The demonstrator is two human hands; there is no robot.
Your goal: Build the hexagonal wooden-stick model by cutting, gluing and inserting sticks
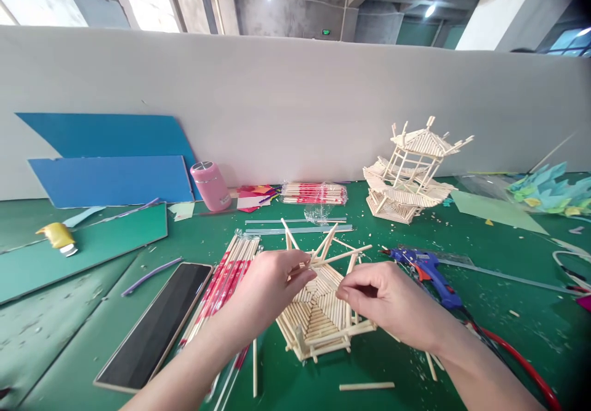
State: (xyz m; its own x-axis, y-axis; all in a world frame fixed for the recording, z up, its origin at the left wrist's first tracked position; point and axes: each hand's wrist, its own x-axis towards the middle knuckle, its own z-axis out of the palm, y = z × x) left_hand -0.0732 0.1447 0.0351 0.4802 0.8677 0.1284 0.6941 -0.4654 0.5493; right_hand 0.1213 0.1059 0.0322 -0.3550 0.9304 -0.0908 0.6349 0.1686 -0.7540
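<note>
A model made of wooden sticks (316, 303) stands in front of me, with a web-patterned floor and several slanting posts round its rim. My left hand (279, 282) is over its left side, fingers curled at the end of a thin wooden stick (344, 255) that runs rightward past the top of a post. On the right side, my right hand (385, 300) is closed at the fingertips beside an upright post (349, 297); what the fingers pinch, if anything, is hidden. One loose stick (367, 386) lies on the green table near the front.
A blue glue gun (431, 272) with a red cable lies at right. Behind stands a stick pavilion (409, 177). Bagged sticks (224, 282), a dark phone (157, 325), a pink canister (211, 186), glue sticks (300, 230) and a yellow bottle (58, 237) are around.
</note>
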